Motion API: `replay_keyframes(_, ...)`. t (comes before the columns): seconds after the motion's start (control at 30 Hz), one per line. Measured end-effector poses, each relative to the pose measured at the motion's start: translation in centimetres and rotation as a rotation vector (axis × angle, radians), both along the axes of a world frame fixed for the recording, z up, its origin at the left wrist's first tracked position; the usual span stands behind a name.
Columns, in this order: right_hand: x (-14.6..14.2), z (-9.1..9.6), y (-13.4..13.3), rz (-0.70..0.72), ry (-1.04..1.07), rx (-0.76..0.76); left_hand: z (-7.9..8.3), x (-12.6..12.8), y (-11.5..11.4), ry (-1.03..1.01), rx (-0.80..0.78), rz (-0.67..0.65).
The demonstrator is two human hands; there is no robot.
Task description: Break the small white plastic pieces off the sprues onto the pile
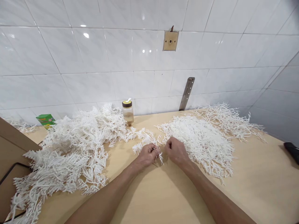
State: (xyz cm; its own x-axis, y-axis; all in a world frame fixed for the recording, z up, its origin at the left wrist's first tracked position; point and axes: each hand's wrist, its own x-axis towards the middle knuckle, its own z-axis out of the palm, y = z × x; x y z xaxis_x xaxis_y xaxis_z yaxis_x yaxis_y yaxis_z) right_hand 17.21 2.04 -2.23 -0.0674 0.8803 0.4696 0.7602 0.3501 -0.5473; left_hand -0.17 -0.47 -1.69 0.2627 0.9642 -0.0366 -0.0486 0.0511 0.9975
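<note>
My left hand point(149, 154) is closed, thumb against fingers, on a white branched plastic strand point(146, 137). Part of that strand trails up and left toward a large tangled heap of white branched strands point(77, 146). A short end of it hangs below the fingertips. Just to the right, my right hand point(176, 151) is closed with its fingers curled. Whatever it may hold is hidden behind the knuckles. This hand is at the left edge of a flatter pile of loose white pieces point(203, 140).
A clear jar point(128, 115) with a dark lid stands behind the left heap. Beside that heap is a green box point(45, 120). More white pieces point(230, 119) lie at the back right. A metal strip point(187, 94) leans at the tiled wall. A black object point(291, 151) sits far right.
</note>
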Motion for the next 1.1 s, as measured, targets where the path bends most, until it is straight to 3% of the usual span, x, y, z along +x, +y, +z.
replay_keyframes(0.17, 2.9, 0.1, 1.2, -0.206, 0.088, 0.084, 0.4, -0.1, 0.0, -0.098, -0.031, 0.021)
replay_keyframes(0.27, 3.3, 0.6, 1.2, -0.184, 0.083, 0.176, 0.6, -0.2, 0.1, -0.149, -0.028, 0.032)
replay_keyframes(0.33, 3.0, 0.9, 1.0, -0.13, 0.057, 0.161, 0.5, -0.3, 0.1, -0.164, -0.033, 0.042)
replay_keyframes(0.4, 2.3, 1.3, 0.5, -0.061, 0.074, 0.08, 0.3, -0.3, 0.2, -0.175, -0.035, 0.048)
replay_keyframes(0.57, -0.2, 1.9, -1.2, 0.252, 0.288, -0.329, -0.5, 0.1, 0.5, -0.155, 0.008, 0.125)
replay_keyframes(0.63, -1.0, 1.9, -1.7, 0.307, 0.353, -0.435, -0.7, 0.3, 0.5, -0.118, 0.033, 0.16)
replay_keyframes(0.93, -1.1, 1.3, -1.2, 0.33, 0.574, -0.653, -1.3, 0.5, 0.8, -0.085, 0.087, 0.167)
replay_keyframes(1.1, -1.1, 1.2, -1.2, 0.318, 0.628, -0.655, -2.0, 0.4, 1.1, 0.017, 0.171, 0.22)
